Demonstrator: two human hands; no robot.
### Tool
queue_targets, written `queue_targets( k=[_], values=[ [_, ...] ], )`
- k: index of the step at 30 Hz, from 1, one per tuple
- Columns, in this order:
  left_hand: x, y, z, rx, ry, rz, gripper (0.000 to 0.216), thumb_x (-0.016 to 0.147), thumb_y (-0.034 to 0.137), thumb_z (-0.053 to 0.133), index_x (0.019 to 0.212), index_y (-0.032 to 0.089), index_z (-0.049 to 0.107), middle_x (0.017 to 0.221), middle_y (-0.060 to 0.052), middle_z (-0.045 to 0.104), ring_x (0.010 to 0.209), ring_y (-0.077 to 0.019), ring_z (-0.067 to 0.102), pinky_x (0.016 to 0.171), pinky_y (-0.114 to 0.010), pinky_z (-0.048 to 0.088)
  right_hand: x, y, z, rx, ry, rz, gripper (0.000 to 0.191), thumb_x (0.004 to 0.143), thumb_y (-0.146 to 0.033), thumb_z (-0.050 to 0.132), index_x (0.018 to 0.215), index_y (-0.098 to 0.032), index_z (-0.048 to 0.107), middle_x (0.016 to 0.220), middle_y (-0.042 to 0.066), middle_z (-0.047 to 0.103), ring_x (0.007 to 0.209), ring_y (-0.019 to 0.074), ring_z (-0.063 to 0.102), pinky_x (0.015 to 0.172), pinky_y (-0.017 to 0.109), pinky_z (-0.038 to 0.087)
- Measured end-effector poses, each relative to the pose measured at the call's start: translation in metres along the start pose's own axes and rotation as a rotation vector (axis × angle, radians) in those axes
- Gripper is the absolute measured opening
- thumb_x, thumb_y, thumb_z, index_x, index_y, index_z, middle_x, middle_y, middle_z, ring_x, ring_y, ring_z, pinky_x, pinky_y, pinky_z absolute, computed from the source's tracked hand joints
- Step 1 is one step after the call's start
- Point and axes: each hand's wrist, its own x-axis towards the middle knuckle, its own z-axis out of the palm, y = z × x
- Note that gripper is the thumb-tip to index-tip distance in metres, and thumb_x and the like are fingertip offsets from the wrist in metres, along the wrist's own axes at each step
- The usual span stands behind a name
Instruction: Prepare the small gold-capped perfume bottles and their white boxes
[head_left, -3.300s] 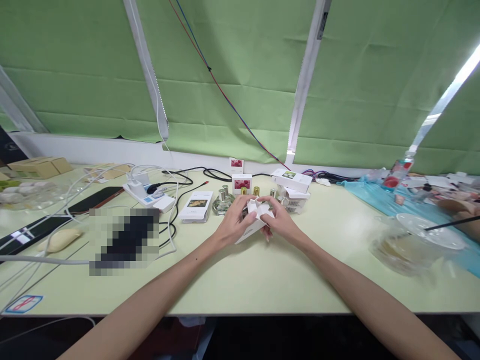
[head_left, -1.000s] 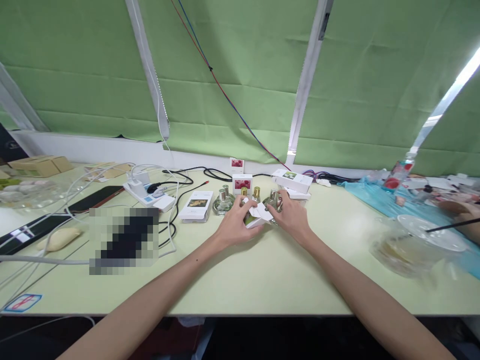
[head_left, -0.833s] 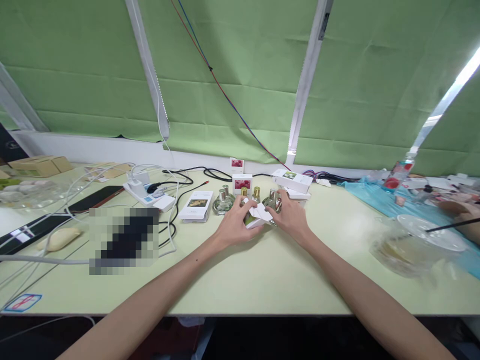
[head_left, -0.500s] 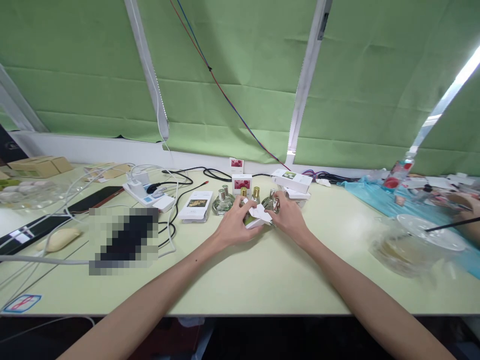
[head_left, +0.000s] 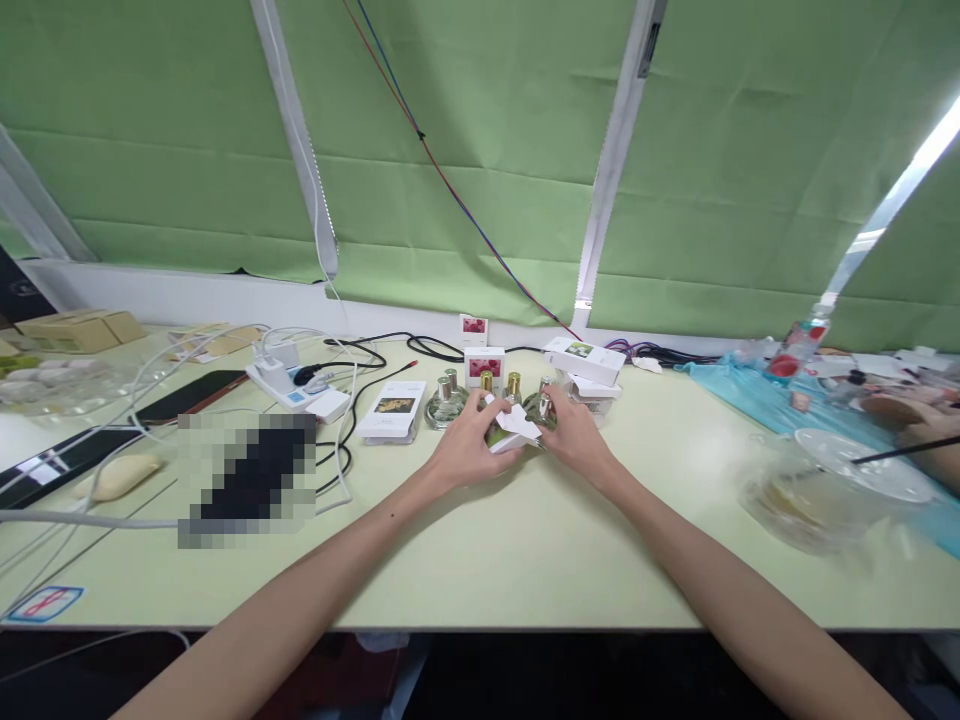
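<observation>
My left hand [head_left: 463, 447] is closed on a small white carton [head_left: 513, 427] with its flaps open, lying on the pale green table [head_left: 525, 550]. My right hand [head_left: 576, 440] grips a round glass perfume bottle [head_left: 541, 405] with a metal cap, right at the carton's open end. Several more perfume bottles [head_left: 445, 402] stand just behind the hands. White perfume boxes [head_left: 586, 361] are stacked behind my right hand, and another one with a pink picture [head_left: 484, 366] stands behind the bottles.
A flat white box [head_left: 393, 410] lies left of the bottles. Cables, a power strip [head_left: 298, 390] and a dark phone [head_left: 196, 398] crowd the left side. A clear plastic container [head_left: 825, 485] sits at the right, near another person's hand [head_left: 922, 430] holding a thin rod.
The carton has gone from held up in both hands to lying on the table. My right hand let go of it, reached back and closed on a perfume bottle.
</observation>
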Motion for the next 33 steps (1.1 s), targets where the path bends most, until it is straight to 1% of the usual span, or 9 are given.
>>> queue_targets(
  k=[5, 15, 25, 29, 33],
  values=[
    [0.001, 0.001, -0.002, 0.007, -0.008, -0.006, 0.043, 0.075, 0.039, 0.069, 0.112, 0.026, 0.053, 0.121, -0.005, 0.049, 0.094, -0.0214, 0.060, 0.080, -0.033, 0.050, 0.001, 0.003, 0.004, 0.053, 0.005, -0.056, 0.047, 0.081, -0.014, 0.060, 0.125, -0.016, 0.045, 0.094, 0.008, 0.070, 0.079, 0.0248, 0.064, 0.065, 0.028, 0.040],
    [0.003, -0.004, -0.003, 0.029, -0.005, -0.017, 0.041, 0.076, 0.038, 0.069, 0.112, 0.026, 0.053, 0.122, -0.007, 0.049, 0.096, -0.0226, 0.060, 0.079, -0.033, 0.048, 0.002, 0.005, 0.008, 0.115, 0.002, -0.103, 0.049, 0.085, -0.017, 0.052, 0.132, -0.013, 0.040, 0.094, 0.011, 0.070, 0.080, 0.0275, 0.064, 0.072, 0.034, 0.045],
    [0.004, -0.004, -0.002, 0.033, 0.009, -0.015, 0.042, 0.075, 0.037, 0.070, 0.112, 0.026, 0.054, 0.120, -0.006, 0.048, 0.097, -0.0223, 0.060, 0.082, -0.034, 0.049, 0.003, 0.007, 0.014, 0.086, 0.037, -0.061, 0.048, 0.089, -0.022, 0.053, 0.134, -0.013, 0.040, 0.097, 0.013, 0.070, 0.083, 0.0295, 0.065, 0.071, 0.035, 0.047],
    [0.004, -0.005, -0.003, 0.035, 0.018, -0.015, 0.044, 0.075, 0.038, 0.070, 0.113, 0.026, 0.054, 0.120, -0.006, 0.049, 0.097, -0.0225, 0.060, 0.082, -0.034, 0.050, 0.002, 0.007, 0.014, 0.076, 0.028, -0.050, 0.050, 0.090, -0.023, 0.053, 0.137, -0.012, 0.039, 0.099, 0.013, 0.071, 0.086, 0.0297, 0.066, 0.073, 0.035, 0.047],
    [0.004, -0.006, -0.008, 0.045, -0.041, 0.005, 0.042, 0.073, 0.040, 0.070, 0.110, 0.026, 0.055, 0.117, -0.005, 0.050, 0.097, -0.0229, 0.060, 0.083, -0.034, 0.050, 0.002, 0.005, 0.010, 0.039, 0.015, -0.014, 0.052, 0.090, -0.027, 0.056, 0.137, -0.014, 0.041, 0.099, 0.013, 0.071, 0.088, 0.0304, 0.067, 0.076, 0.035, 0.046]
  ],
)
